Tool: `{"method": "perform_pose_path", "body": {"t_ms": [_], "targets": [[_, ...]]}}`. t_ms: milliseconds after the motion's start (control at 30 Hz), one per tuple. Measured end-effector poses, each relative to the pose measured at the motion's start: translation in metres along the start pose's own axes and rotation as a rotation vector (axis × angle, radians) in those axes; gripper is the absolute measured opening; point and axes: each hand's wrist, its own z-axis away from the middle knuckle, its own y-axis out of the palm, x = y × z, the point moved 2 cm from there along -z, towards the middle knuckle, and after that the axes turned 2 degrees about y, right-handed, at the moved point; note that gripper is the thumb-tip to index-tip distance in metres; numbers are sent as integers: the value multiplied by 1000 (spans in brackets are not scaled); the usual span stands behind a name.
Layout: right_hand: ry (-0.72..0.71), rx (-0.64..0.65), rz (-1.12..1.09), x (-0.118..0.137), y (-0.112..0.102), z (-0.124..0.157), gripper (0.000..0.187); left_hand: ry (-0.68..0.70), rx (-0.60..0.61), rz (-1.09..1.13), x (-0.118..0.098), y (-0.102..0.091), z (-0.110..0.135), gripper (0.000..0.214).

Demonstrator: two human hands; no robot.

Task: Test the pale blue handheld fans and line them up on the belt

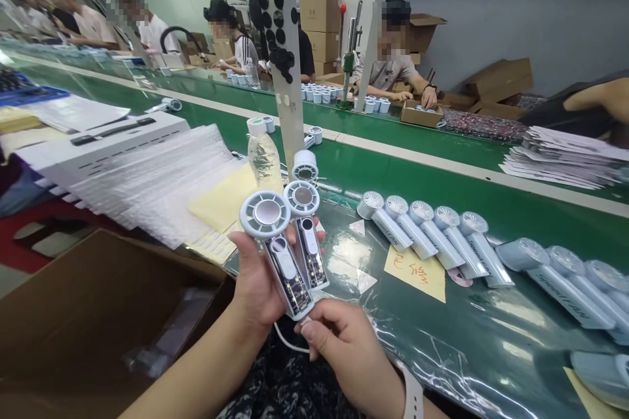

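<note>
Two light-blue handheld fans rest in my left hand (253,285), which is closed around them. The nearer fan (266,213) and the farther fan (302,198) both tilt up and to the left, their round heads side by side. Circuit boards show along both handles. At the bottom end of the nearer fan, my right hand (346,340) pinches the end of a white cable (289,344); its plug is mostly hidden by my fingers. Just beyond the held fans, another fan head (304,163) is visible.
Rows of fans marked SpeedFAN (445,236) lie on the green bench to the right, some on a yellow note (413,275). A bottle (264,157) stands by a post. An open carton (98,321) is at lower left. Co-workers (393,65) sit across the line.
</note>
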Motion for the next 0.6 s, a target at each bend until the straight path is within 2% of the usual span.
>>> {"method": "perform_pose_path", "body": {"t_ms": [167,267,333,400,533,600], "targets": [[1,-26,-76,-13,7,-1,52,32,-7,-34,2,4,3,67],[48,-56,-173,-30,13,-1,62,134,12,-94,-2,6,6,67],[61,-20,-191,-34,17,-3,62,187,6,-126,-4,7,7,67],[-26,32,-106,-31,17,-4,58,165,-18,-96,-5,6,9,65],[-436,82,94,-14,16,-1,52,18,-63,93,-6,3,12,61],[-434,25,64,-12,14,-1,50,11,-53,127,-8,3,15,60]]}}
